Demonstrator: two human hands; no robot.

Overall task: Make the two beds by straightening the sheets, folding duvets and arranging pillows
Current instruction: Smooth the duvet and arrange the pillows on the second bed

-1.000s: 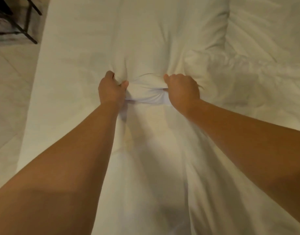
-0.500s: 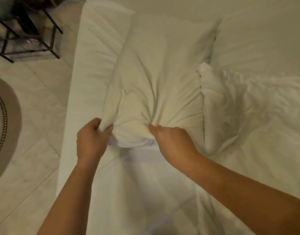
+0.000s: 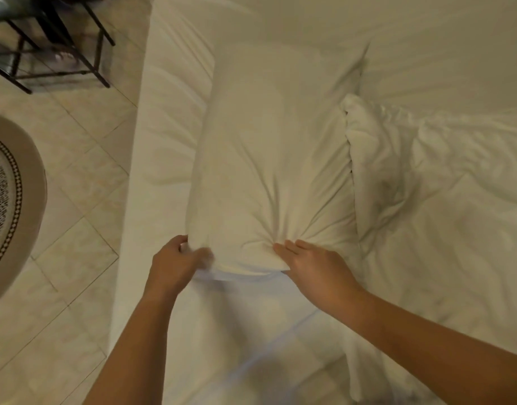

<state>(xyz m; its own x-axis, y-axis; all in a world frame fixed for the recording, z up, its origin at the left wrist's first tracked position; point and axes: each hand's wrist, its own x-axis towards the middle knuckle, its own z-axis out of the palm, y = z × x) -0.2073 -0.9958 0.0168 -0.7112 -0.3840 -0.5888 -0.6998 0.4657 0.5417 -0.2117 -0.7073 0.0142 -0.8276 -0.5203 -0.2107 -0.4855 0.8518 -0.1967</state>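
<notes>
My left hand (image 3: 175, 264) grabs a corner of the pillow (image 3: 269, 159); my right hand (image 3: 315, 267) lies flat and open on its near edge

matt cloth pillow (image 3: 269, 159), glossy tile floor (image 3: 76, 171)

We log the pillow (image 3: 269, 159) lying on the bed (image 3: 163, 127) at frame centre, with the duvet (image 3: 441, 223) just right of it. Floor (image 3: 76, 244) lies left of the bed, the rug (image 3: 14, 200) at the left edge, a stand (image 3: 55, 48) upper left. Left hand (image 3: 175, 264) and right hand (image 3: 315, 267) sit at the pillow's lower edge.
</notes>
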